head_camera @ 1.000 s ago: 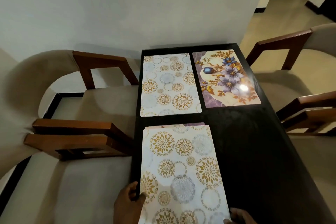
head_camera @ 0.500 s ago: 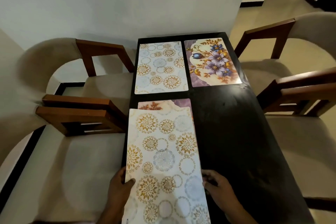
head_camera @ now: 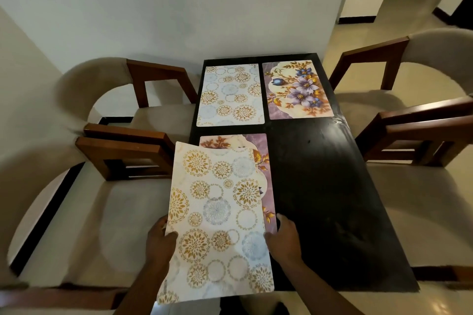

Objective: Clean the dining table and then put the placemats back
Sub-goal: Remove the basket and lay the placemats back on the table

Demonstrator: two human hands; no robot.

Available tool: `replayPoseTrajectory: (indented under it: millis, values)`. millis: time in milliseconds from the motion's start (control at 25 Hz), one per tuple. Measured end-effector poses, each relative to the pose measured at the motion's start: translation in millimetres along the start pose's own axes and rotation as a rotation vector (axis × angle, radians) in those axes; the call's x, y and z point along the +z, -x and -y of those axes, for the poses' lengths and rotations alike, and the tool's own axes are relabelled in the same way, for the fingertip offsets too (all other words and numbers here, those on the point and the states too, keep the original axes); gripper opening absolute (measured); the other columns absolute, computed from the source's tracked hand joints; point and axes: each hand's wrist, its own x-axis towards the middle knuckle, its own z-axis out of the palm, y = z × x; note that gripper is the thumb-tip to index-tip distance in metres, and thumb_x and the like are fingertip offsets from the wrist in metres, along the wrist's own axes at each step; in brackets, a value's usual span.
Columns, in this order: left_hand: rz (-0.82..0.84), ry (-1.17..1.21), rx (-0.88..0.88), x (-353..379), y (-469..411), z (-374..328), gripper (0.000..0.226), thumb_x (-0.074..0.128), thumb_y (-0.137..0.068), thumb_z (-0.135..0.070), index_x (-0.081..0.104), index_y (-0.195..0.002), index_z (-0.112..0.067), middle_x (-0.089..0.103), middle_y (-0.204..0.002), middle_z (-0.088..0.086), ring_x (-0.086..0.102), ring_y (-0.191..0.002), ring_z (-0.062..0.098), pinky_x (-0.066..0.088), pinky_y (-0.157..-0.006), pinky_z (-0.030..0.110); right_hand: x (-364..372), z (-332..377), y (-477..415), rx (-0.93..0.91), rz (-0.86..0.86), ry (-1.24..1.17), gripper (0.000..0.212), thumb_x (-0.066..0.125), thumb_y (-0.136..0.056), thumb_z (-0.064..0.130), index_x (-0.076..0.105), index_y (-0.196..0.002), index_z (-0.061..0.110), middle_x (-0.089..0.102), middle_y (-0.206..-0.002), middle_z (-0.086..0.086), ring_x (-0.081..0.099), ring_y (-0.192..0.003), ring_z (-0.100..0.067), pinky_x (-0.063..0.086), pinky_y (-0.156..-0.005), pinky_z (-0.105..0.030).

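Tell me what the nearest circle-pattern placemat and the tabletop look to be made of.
Nearest placemat: probably thin plastic or vinyl with a matte print; it looks nearly flat though partly unsupported. Tabletop: dark wood or laminate, semi-gloss; faint sheen and streaks show, grain unclear.
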Motion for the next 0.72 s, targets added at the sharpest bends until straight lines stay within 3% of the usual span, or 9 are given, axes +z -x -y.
replayPoseTrajectory:
  millis: [120,200,320,440,560,720]
  values:
    - [0.016,0.022,-0.008,4,-5,1,0.049,0.054,-0.088,0.017,0.067,-0.127,-0.008,0.072,-0.106,0.008,0.07,-0.095,0.029,0.056,-0.085,0.037,10,5,-4,0.05,-0.022,-0.029,0.056,0.079,-0.087,0.018,0.055,-0.137,0.01,0.059,-0.131,-0.011,0.063,-0.115,-0.028,0.055,-0.091,-0.036]
    - [0.022,0.04,-0.026,6,-6,3,0.049,0.053,-0.088,0.017,0.068,-0.126,-0.01,0.071,-0.102,0.006,0.07,-0.1,0.033,0.055,-0.084,0.036,12,2,-9,0.096,-0.014,-0.035,0.066,0.081,-0.086,0.023,0.05,-0.144,0.01,0.056,-0.137,-0.012,0.061,-0.12,-0.03,0.053,-0.092,-0.036]
    - [0.087,0.066,-0.044,13,-9,2,0.047,0.055,-0.09,0.017,0.067,-0.121,-0.016,0.072,-0.1,-0.001,0.07,-0.098,0.031,0.059,-0.087,0.046,13,-9,-10,0.157,-0.018,-0.09,0.078,0.083,-0.085,0.029,0.044,-0.151,0.014,0.052,-0.144,-0.012,0.059,-0.127,-0.032,0.056,-0.096,-0.043]
    - [0.162,0.079,-0.05,25,-12,-2,0.05,0.056,-0.091,0.014,0.065,-0.131,-0.015,0.074,-0.113,0.008,0.072,-0.101,0.031,0.06,-0.09,0.056,9,-23,-9,0.204,-0.035,-0.155,0.074,0.081,-0.087,0.028,0.046,-0.15,0.013,0.056,-0.138,-0.009,0.064,-0.117,-0.028,0.059,-0.092,-0.044]
    - [0.21,0.15,-0.091,38,-17,-12,0.047,0.056,-0.093,0.013,0.065,-0.129,-0.016,0.075,-0.111,0.01,0.074,-0.099,0.033,0.062,-0.086,0.053,2,-32,-17,0.229,-0.058,-0.188,0.063,0.081,-0.088,0.025,0.053,-0.143,0.011,0.061,-0.129,-0.011,0.066,-0.107,-0.027,0.058,-0.085,-0.04]
    - [0.254,0.21,-0.185,49,-18,-23,0.032,0.055,-0.099,0.002,0.073,-0.11,-0.022,0.079,-0.102,0.01,0.076,-0.094,0.035,0.061,-0.088,0.053,-21,-38,-26,0.213,-0.055,-0.343,0.016,0.069,-0.098,0.01,0.068,-0.114,0.012,0.071,-0.112,-0.013,0.066,-0.091,-0.021,0.055,-0.076,-0.035]
